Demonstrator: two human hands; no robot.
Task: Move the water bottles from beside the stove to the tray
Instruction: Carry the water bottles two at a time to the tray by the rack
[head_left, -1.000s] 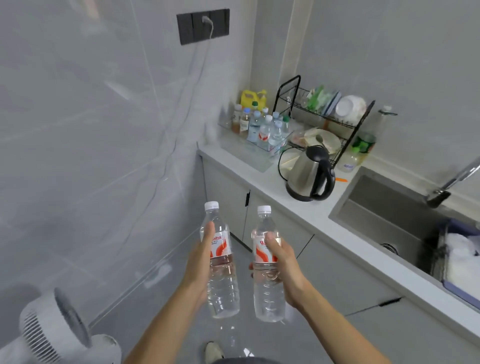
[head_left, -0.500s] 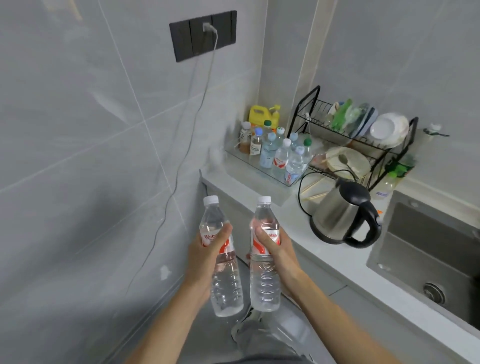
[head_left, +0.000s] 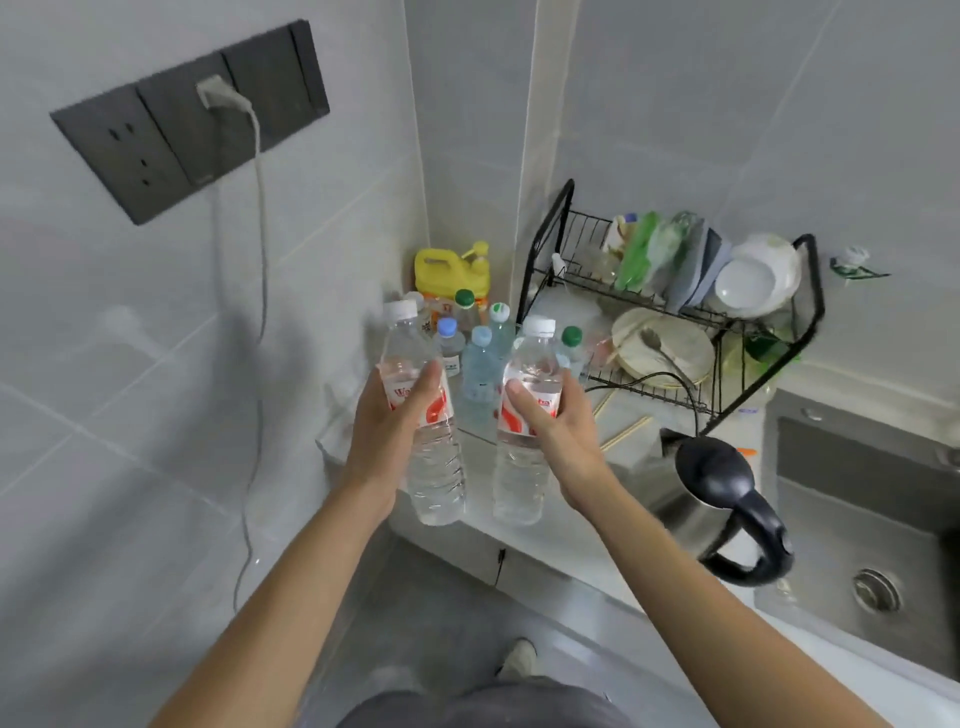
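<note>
Black kettle on counter by sink, wire dish rack w/ plates behind it, yellow jug in corner, wall outlet panel w/ plugged cable.

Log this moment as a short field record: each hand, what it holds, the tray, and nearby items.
left hand: grips a clear water bottle with a red-and-white label, upright
right hand: grips a second water bottle of the same kind, upright
tray: clear, in the counter corner, already holds several small bottles
bottles placed: not yet, both held above the counter edge
kettle: steel and black, right of the hands
dish rack: behind the kettle, holds plates
</note>
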